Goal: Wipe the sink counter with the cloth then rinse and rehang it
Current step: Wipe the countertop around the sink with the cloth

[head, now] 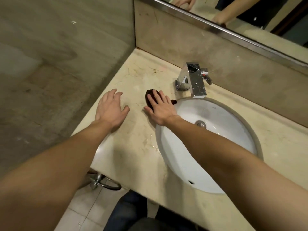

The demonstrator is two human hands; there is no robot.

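a mottled grey-beige stone wall [58, 55] fills the left side, dull and streaked. against it runs the cream marble counter [138, 130], polished, with thin brown veins and a rounded front edge. a matching stone backsplash [191, 39] stands behind it, and a mirror [250, 17] edged with a brushed metal strip [216, 29] sits above that. set under the marble is a white oval ceramic basin [225, 147], glossy and smooth, with a greyish rim joint. beads of water [154, 144] lie on the marble just beside its left rim.

both bare forearms reach in from the bottom edge. an angular chrome faucet [195, 80], square-bodied and spotted, stands behind the basin with its flat spout over the rim.

the left hand [111, 109] is palm down over bare marble near the counter's left edge, fingers straight and slightly spread, holding nothing. whether it touches the stone cannot be told. the right hand [160, 109] lies flat with straight fingers pressing down on a dark brown cloth [148, 97].

that cloth is bunched small on the counter between the basin's upper left rim and the faucet base. it is mostly hidden under the right fingers, with a rounded edge showing past the fingertips and a dark corner beside the little finger, at the basin's rim. it lies apart from the left hand, with bare marble between them.

below the counter's left end hangs a chrome towel ring [106, 183] over pale floor tiles [83, 205]. in the basin are a round metal drain [200, 123] and a small dark overflow slot [191, 182].
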